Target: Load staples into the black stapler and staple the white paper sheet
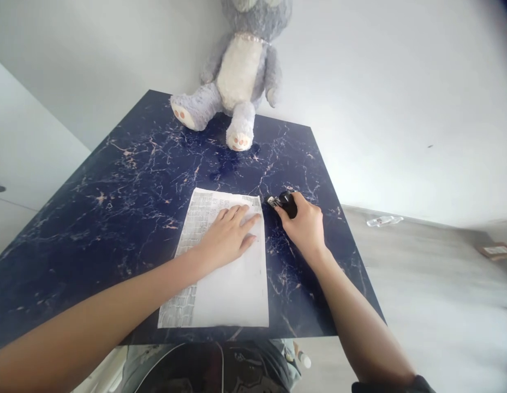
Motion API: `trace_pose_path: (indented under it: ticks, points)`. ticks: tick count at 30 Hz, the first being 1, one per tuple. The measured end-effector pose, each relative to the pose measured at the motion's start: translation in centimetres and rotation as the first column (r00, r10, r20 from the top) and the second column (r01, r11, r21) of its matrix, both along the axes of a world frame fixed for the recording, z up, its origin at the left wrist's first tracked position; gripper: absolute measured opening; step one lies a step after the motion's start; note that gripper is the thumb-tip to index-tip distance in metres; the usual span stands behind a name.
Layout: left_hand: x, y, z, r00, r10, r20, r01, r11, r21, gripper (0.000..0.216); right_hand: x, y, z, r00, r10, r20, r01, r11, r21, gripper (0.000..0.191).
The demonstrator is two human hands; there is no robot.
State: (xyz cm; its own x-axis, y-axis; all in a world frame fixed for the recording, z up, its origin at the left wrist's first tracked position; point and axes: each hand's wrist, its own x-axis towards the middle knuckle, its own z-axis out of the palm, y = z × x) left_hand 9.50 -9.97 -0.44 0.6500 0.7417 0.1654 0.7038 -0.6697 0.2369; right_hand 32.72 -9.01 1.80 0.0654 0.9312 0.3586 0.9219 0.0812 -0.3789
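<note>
At the centre of the frame, a white printed paper sheet (224,262) was pressed flat by the left hand (228,234), fingers spread. Just right, a small black stapler (285,203) was gripped by the right hand (305,225) on the dark blue marbled table (114,207). The print was too small to read.

A dark blue marble-patterned table (126,180) carries a sheet of printed paper (232,289) near its front edge, a small black stapler (286,203) just beside the sheet's far right corner, and a grey plush bunny (237,76) sitting at the far edge.
</note>
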Motion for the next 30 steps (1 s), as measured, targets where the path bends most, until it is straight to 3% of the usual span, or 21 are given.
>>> trace_pose_path:
  ticks: [11,21,30]
  points:
    - [0.1,0.6,0.0,1.000,-0.024,-0.020,0.025,0.999,0.042,0.053,-0.5,0.3,-0.4,0.999,-0.032,-0.009,0.033,0.999,0.031,0.021]
    - [-0.6,2.0,-0.4,0.991,-0.133,-0.031,0.131,0.990,-0.055,0.056,-0.5,0.4,-0.5,0.999,-0.022,-0.037,0.024,0.999,0.043,0.023]
    - [-0.6,2.0,-0.3,0.991,-0.123,-0.057,0.118,0.990,-0.076,0.062,-0.8,0.1,-0.3,0.999,-0.022,-0.045,0.026,0.996,0.082,0.021]
